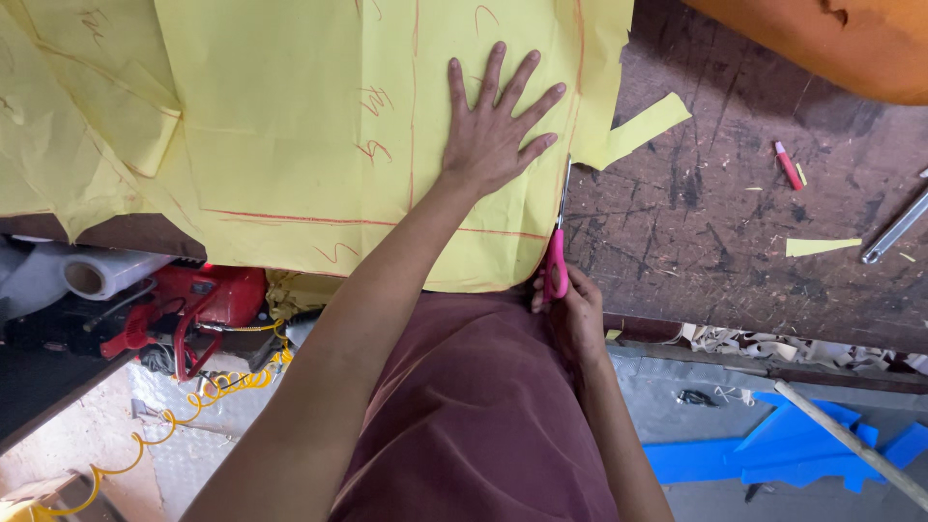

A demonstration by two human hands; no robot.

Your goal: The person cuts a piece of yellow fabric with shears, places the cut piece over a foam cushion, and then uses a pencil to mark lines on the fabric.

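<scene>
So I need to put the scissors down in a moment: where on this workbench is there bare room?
Bare dark wood lies right of the yellow paper, between the loose yellow strip and the red marker, and lower down beside the small yellow scrap. It is crowded left, where the left hand presses the paper and the right hand works the pink-handled scissors.

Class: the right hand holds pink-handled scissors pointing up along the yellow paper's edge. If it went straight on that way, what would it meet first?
The right hand drives the scissors up along the red line on the yellow paper. First in that line is more of this paper, probably near the left hand, whose little finger lies close beside it.
</scene>
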